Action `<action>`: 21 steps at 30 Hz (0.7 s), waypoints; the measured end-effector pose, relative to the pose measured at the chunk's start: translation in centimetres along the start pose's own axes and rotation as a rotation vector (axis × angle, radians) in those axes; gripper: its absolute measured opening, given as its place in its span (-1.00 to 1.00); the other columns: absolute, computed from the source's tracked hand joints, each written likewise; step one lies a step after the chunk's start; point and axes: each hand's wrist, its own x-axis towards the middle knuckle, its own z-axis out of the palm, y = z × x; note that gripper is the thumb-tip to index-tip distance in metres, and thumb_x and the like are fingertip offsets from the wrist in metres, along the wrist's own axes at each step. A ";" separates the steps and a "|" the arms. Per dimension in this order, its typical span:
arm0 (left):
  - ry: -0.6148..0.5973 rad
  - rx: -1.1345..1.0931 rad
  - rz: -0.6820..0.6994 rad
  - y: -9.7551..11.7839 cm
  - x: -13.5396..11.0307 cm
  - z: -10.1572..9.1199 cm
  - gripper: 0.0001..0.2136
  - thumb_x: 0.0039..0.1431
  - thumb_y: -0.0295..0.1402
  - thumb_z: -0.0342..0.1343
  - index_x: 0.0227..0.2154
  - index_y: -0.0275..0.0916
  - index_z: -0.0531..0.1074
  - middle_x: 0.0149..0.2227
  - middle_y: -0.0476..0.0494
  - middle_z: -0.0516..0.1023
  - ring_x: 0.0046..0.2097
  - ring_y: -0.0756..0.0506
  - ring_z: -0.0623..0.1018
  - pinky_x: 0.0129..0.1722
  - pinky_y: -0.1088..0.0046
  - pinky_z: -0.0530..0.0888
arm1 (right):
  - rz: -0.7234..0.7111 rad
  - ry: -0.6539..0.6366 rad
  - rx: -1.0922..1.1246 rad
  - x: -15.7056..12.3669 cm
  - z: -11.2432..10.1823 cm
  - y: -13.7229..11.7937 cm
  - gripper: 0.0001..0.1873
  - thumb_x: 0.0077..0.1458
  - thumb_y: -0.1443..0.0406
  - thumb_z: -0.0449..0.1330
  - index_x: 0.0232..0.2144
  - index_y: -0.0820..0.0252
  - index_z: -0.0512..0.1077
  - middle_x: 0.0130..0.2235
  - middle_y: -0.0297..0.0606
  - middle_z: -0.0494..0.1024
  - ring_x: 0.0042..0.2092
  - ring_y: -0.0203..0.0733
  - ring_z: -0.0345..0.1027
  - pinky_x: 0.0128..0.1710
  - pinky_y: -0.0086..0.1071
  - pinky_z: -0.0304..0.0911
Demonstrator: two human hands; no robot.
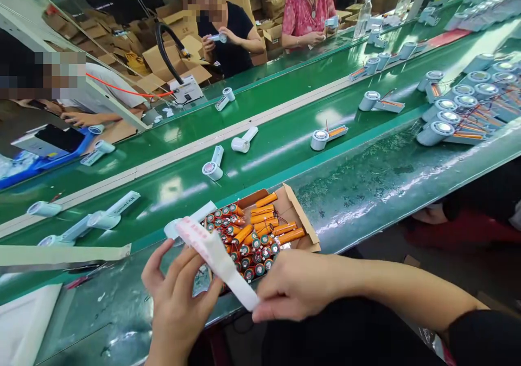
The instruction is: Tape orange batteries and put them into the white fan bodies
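Observation:
My left hand [177, 295] grips a roll of white tape [195, 238] with faint red print, tilted above the near edge of the bench. From the roll a white strip stretches down to my right hand [291, 287], whose thumb and fingers pinch its end. Just beyond my hands lies an open cardboard box [301, 214] of orange battery cells [266, 219] with thin wires, some standing and some lying. Partly hidden behind the roll is a light blue handheld fan housing [203, 212].
More fan housings [212, 169] lie scattered on the green conveyor belt [179, 187]. Several fans [437, 132] with orange cells crowd the right side. Across the belt, people [230, 29] handle parts. A white tray [28, 322] sits at the near left.

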 end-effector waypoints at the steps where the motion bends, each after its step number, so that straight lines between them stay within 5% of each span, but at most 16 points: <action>1: 0.013 -0.043 -0.079 0.2 -0.3 0.3 -0.68 0.13 -0.36 0.36 -0.07 -0.13 0.45 -0.08 -0.19 0.60 0.30 -0.37 0.37 0.29 -0.14 0.30 | -0.027 -0.035 -0.074 -0.2 0.4 -0.1 -0.59 0.40 0.06 0.09 -0.38 0.12 0.53 -0.48 -0.40 0.55 -0.48 -0.32 0.30 -0.47 -0.40 0.02; 5: 0.010 -0.217 -0.331 0.7 -2.0 1.6 -0.65 0.14 -0.20 0.35 -0.05 -0.10 0.45 -0.06 -0.16 0.57 0.22 -0.34 0.45 0.28 -0.15 0.32 | -0.054 -0.135 -0.244 -0.5 -0.7 0.7 -0.66 0.31 0.00 0.21 -0.34 0.07 0.57 -0.46 -0.39 0.55 -0.45 -0.25 0.33 -0.46 -0.38 0.07; 10: -0.026 -0.259 -0.428 2.2 -3.4 2.6 -0.67 0.14 -0.22 0.35 -0.06 -0.12 0.45 -0.02 -0.17 0.55 0.22 -0.33 0.44 0.26 -0.10 0.34 | 0.021 0.151 -0.496 1.3 -5.1 3.2 -0.58 0.29 0.00 0.24 -0.06 0.21 0.57 -0.06 -0.08 0.54 0.01 0.01 0.35 0.03 -0.15 0.27; 16: -0.100 -0.277 -0.309 3.0 -3.7 2.6 -0.68 0.19 -0.27 0.31 -0.02 -0.13 0.43 0.00 -0.18 0.55 0.21 -0.31 0.42 0.23 -0.05 0.36 | 0.133 -0.055 -0.564 3.0 -5.3 6.1 -0.67 0.32 0.06 0.22 -0.14 0.17 0.62 0.04 -0.09 0.52 0.05 0.10 0.29 0.04 -0.01 0.26; 18: -0.109 -0.258 -0.261 2.9 -3.7 2.6 -0.67 0.18 -0.31 0.31 -0.01 -0.14 0.43 0.00 -0.19 0.54 0.21 -0.31 0.41 0.19 -0.03 0.39 | 0.109 0.005 -0.506 2.7 -5.3 6.5 -0.71 0.35 0.13 0.20 -0.17 0.22 0.59 0.05 -0.06 0.53 0.08 0.09 0.29 0.09 0.02 0.23; 21: -0.088 -0.193 -0.190 2.9 -3.5 2.4 -0.66 0.16 -0.37 0.31 -0.01 -0.17 0.42 -0.04 -0.22 0.52 0.19 -0.34 0.40 0.14 -0.03 0.41 | 0.075 0.266 -0.292 1.1 -6.3 6.1 -0.79 0.40 0.25 0.12 -0.17 0.22 0.53 0.14 -0.05 0.49 0.18 0.03 0.26 0.21 -0.02 0.16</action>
